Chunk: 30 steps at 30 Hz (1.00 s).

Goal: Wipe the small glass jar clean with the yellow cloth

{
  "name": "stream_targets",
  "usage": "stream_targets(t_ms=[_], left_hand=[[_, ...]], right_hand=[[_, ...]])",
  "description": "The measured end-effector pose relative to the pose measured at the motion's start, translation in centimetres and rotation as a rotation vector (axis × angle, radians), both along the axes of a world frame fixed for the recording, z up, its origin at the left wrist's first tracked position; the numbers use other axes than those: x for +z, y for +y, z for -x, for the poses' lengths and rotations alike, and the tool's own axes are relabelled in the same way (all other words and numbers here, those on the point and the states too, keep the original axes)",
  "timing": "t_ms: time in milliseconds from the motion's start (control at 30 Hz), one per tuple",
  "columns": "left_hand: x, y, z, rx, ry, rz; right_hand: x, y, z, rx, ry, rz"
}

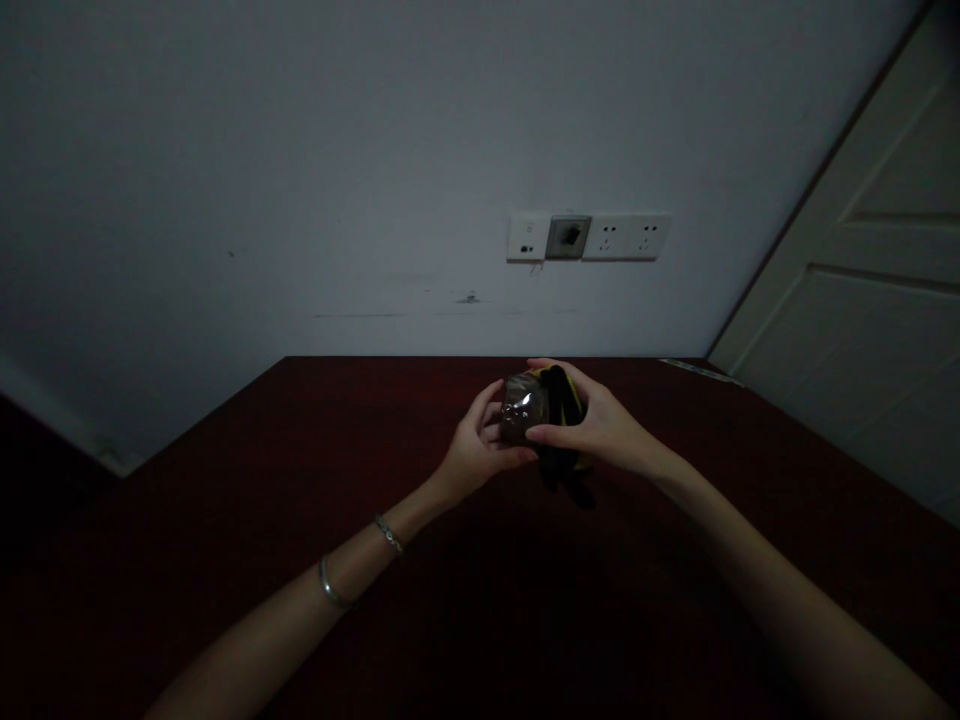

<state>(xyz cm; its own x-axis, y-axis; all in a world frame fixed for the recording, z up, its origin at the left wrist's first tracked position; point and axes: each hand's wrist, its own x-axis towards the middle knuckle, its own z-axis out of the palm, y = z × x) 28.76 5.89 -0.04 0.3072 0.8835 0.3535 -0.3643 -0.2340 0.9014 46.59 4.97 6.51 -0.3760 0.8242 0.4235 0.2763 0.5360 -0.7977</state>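
Observation:
Both my hands meet over the table, around a small bundle. My left hand curls its fingers about the left side of a shiny, brownish, rounded thing that looks wrapped in clear plastic. My right hand grips a black-and-yellow soft thing from the right, with its thumb tip against the shiny one. Dark, floppy ends of the soft thing hang below the right hand. Whether the two things are joined, I cannot tell in this dim light.
The dark red tabletop reaches back to a pale wall. Sockets and a switch are set in the wall above the far edge. A panelled door stands at the right. A thin strip lies at the back right edge.

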Motion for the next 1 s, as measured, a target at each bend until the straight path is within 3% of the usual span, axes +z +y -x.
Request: stream_targets(t_ms=[333, 567, 733, 900, 1000], left_hand=[[0.6, -0.3, 0.0, 0.019, -0.002, -0.032], [0.2, -0.1, 0.0, 0.044, 0.007, -0.046], [0.1, -0.3, 0.2, 0.054, 0.034, -0.012], [-0.3, -0.5, 0.3, 0.045, 0.090, -0.004], [-0.4, -0.6, 0.2, 0.031, 0.112, -0.009]], right_hand=[[-0.2, 0.0, 0.1, 0.065, -0.019, 0.013], [0.0, 0.9, -1.7, 0.191, -0.059, 0.046], [0.4, 1.6, -3.0, 0.114, -0.002, 0.111], [0.4, 1.4, -2.3, -0.109, 0.102, -0.092], [0.8, 0.4, -1.8, -0.184, -0.046, -0.316]])
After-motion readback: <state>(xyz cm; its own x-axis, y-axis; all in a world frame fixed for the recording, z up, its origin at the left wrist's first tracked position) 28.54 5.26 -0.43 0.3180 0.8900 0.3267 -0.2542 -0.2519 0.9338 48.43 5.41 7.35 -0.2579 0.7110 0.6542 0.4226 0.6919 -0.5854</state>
